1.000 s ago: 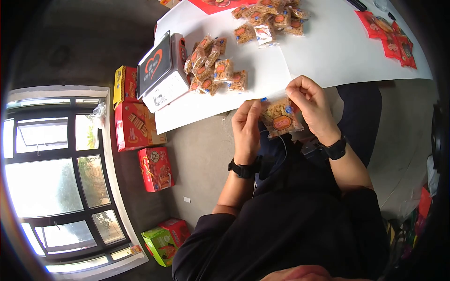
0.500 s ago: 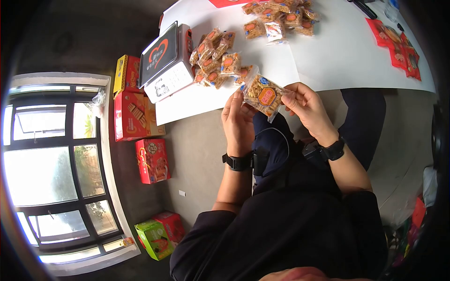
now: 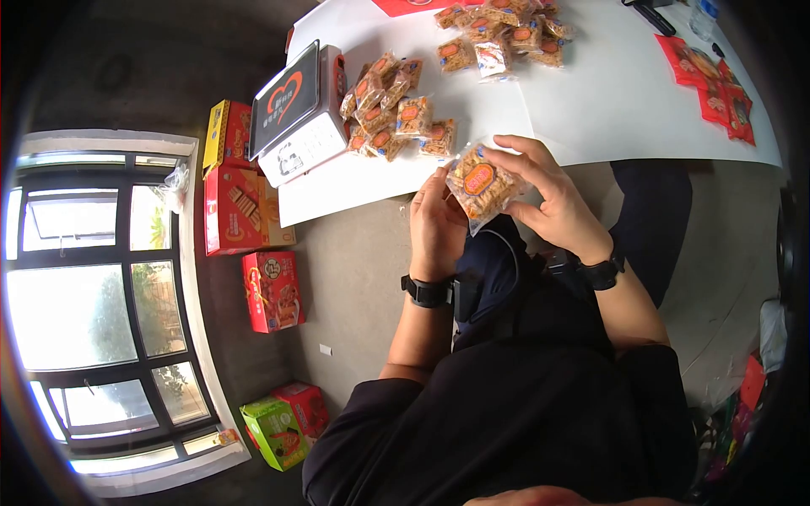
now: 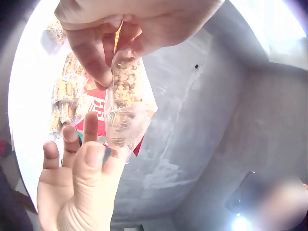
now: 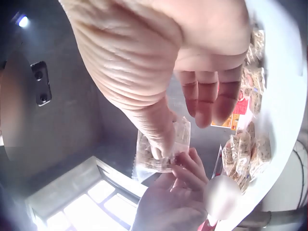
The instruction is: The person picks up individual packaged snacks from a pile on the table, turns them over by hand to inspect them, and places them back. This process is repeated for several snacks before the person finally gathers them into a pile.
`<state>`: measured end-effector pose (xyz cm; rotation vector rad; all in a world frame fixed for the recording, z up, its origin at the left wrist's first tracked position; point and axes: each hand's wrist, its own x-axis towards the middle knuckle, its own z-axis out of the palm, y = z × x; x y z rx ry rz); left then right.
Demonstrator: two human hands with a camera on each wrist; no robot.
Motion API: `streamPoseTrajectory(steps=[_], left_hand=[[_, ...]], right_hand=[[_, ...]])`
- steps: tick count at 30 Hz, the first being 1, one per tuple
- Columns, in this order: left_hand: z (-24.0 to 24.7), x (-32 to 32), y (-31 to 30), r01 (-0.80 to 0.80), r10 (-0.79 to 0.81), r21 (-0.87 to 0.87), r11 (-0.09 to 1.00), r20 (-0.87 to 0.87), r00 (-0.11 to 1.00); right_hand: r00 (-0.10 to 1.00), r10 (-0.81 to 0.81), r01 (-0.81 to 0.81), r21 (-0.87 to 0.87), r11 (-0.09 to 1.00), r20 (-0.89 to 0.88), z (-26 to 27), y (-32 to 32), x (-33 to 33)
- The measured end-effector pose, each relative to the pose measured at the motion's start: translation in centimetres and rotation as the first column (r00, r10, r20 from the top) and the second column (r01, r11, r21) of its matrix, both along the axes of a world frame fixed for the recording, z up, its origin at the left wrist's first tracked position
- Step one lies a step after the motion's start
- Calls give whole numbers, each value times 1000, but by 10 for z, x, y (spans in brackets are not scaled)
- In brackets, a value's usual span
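Observation:
A clear packet of crunchy snack with an orange label is up between both hands, over the person's legs near the table edge. The left hand grips one side of it; in the left wrist view its thumb and fingers pinch the packet's end. On the other side is the right hand, its fingers extended and spread from the thumb. Its thumb overlaps the packet in the right wrist view, while the other fingers stand apart from the packet.
On the white table lie a nearer pile of similar packets and a farther pile. A boxy device with a dark panel stands at left, red pouches at right. Snack boxes sit on the floor by the window.
The packet first rose toward the table and tilted, its label facing up. Since then the right hand has changed from pinching its edge to spread fingers, while the left hand keeps hold.

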<state>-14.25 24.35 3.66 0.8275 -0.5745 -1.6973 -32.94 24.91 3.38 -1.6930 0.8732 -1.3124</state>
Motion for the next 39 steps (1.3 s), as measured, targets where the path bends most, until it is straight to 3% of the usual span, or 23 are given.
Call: streamPoseTrajectory(steps=[1, 2, 3, 4, 6, 7, 8, 10, 11, 14, 18, 24, 26, 30, 32, 33, 39], left_hand=[[1, 0, 3, 1, -1, -2, 1000, 0, 1000], [2, -1, 9, 118, -18, -217, 969, 414, 910], [4, -3, 13, 306, 70, -354, 884, 746, 662], [5, -5, 14, 308, 73, -359, 881, 746, 662], [4, -12, 14, 74, 107, -275, 959, 588, 801], [4, -13, 10, -68, 107, -116, 991, 380, 919], [5, -13, 10, -66, 108, -121, 990, 380, 919], [6, -13, 12, 64, 159, -422, 904, 473, 866], [4, -6, 11, 166, 88, -410, 897, 533, 842], [27, -21, 17, 187, 35, -376, 908, 513, 858], [29, -21, 17, 135, 28, -339, 931, 436, 899], [20, -15, 11, 94, 87, -354, 931, 463, 882], [20, -17, 12, 70, 102, -344, 936, 460, 882], [15, -17, 12, -17, 147, -303, 953, 412, 899], [12, -17, 11, -44, 171, -296, 954, 418, 892], [11, -17, 11, -70, 194, -289, 955, 424, 885], [17, -21, 16, -10, 163, -304, 953, 483, 860]], right_hand=[[999, -10, 7, -86, 996, -32, -4, -3, 0], [998, -22, 11, -172, 985, -62, -5, -5, -1], [998, -25, 14, -177, 984, -61, -4, -6, -2], [994, -67, 49, -195, 980, -87, -2, -6, -2], [987, -113, 86, -219, 972, -111, 2, -3, -4], [991, -101, 92, -93, 991, -90, 5, 0, -7], [993, -91, 94, 33, 995, -68, 6, 1, -9], [995, -102, 102, 60, 993, -18, 2, 0, -8], [994, -109, 106, 92, 990, 31, 1, 0, -7], [997, -70, 66, 125, 990, 30, 3, 0, -10], [997, -39, 33, 97, 995, 63, 9, 1, -13], [997, 46, -56, 160, 986, 66, 1, 3, -14], [986, 70, -100, 202, 974, 150, 2, 5, -12], [975, 17, -54, 163, 985, 221, 0, 4, -7], [970, 28, -102, 304, 947, 240, 0, 2, -13], [964, 5, -86, 295, 952, 265, -1, 1, -14], [947, -37, -57, 283, 958, 319, -10, -3, -13]])
